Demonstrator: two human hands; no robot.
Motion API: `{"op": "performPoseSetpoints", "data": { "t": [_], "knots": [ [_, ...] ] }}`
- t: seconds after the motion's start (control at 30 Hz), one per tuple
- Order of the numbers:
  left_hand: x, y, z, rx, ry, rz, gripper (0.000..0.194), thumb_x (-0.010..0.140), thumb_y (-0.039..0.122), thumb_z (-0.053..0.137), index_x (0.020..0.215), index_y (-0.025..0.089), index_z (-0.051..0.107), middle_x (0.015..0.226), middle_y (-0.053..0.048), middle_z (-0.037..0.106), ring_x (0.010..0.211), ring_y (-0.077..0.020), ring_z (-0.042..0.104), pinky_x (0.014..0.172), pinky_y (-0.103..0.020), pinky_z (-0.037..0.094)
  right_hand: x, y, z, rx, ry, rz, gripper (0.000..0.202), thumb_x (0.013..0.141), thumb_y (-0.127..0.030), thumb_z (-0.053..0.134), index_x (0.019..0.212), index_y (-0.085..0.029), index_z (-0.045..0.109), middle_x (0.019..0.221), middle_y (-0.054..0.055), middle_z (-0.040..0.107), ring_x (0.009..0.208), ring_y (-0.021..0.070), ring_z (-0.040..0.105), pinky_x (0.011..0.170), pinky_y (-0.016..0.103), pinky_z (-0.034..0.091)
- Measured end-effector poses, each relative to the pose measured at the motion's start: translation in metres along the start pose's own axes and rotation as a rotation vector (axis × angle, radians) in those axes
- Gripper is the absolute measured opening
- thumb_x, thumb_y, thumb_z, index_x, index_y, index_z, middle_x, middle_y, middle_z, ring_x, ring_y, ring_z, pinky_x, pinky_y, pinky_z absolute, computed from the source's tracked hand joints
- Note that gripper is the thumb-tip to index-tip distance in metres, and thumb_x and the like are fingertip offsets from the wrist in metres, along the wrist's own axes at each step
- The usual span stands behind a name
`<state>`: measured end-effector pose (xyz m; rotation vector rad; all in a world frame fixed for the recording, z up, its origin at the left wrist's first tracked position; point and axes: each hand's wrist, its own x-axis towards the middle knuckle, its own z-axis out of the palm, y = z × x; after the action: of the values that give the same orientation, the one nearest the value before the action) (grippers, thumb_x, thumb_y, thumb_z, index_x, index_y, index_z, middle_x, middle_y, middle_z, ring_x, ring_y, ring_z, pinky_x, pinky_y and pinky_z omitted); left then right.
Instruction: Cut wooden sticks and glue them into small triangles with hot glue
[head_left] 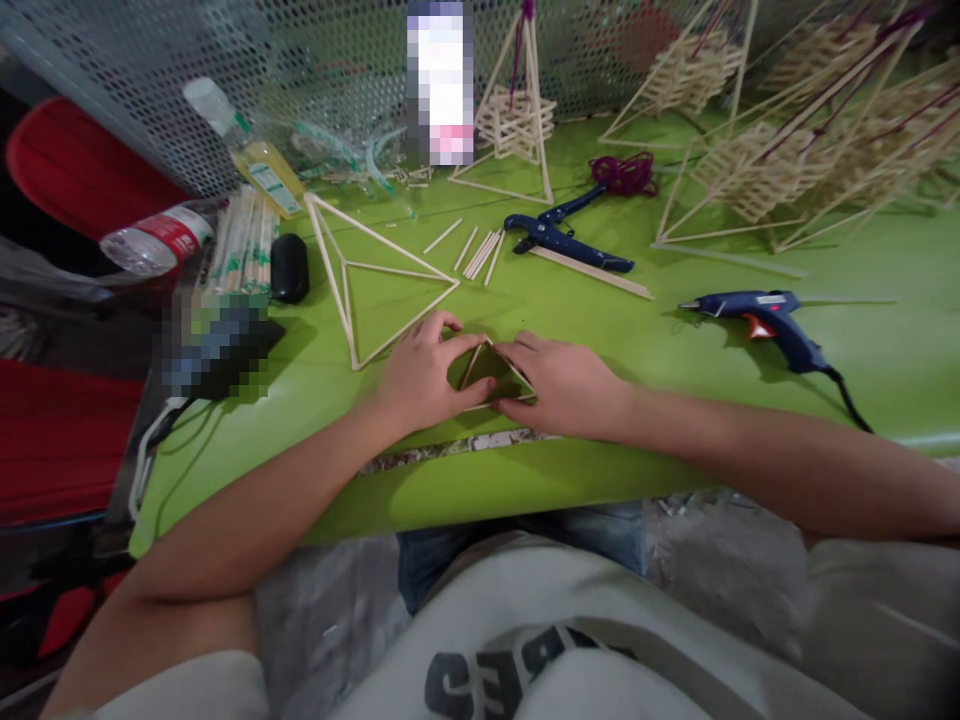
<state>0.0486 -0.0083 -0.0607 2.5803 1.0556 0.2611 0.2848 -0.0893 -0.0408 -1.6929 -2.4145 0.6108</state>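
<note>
Between my two hands a small triangle of thin wooden sticks rests on the green table near its front edge. My left hand pinches its left side, thumb low and index finger at the top corner. From the other side, my right hand grips the top corner and the lower right corner, its fingertips covering part of the sticks. Just beyond my left hand stands a larger stick frame with a triangular outline. Several short cut sticks lie past my hands.
A blue cutter touches longer sticks. To the right lies a blue glue gun with a cord. Finished stick pyramids and purple string are at the back. Bottles, bundled sticks and a black case crowd the left.
</note>
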Motion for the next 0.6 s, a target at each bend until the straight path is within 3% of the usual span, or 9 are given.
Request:
{"op": "performPoseSetpoints", "data": {
  "t": [0.37, 0.6],
  "knots": [
    [0.0024, 0.0014, 0.0016, 0.024, -0.012, -0.001, 0.061, 0.096, 0.059, 0.081, 0.144, 0.023, 0.076, 0.136, -0.018, 0.064, 0.113, -0.0322, 0.068, 0.097, -0.059, 0.066, 0.0005, -0.0008, 0.0003, -0.013, 0.008, 0.002, 0.062, 0.101, -0.054, 0.067, 0.149, -0.014, 0.064, 0.131, 0.016, 0.074, 0.100, 0.0303, 0.075, 0.074, 0.038, 0.053],
    [0.0022, 0.0003, 0.0005, -0.104, 0.028, 0.009, 0.054, 0.098, 0.052, 0.078, 0.146, 0.027, 0.074, 0.140, -0.015, 0.066, 0.119, -0.0328, 0.068, 0.103, -0.061, 0.063, 0.0002, -0.0009, -0.0001, -0.010, 0.010, 0.003, 0.060, 0.101, -0.055, 0.067, 0.146, -0.014, 0.065, 0.135, 0.016, 0.074, 0.102, 0.0299, 0.075, 0.075, 0.038, 0.055]
  ]
}}
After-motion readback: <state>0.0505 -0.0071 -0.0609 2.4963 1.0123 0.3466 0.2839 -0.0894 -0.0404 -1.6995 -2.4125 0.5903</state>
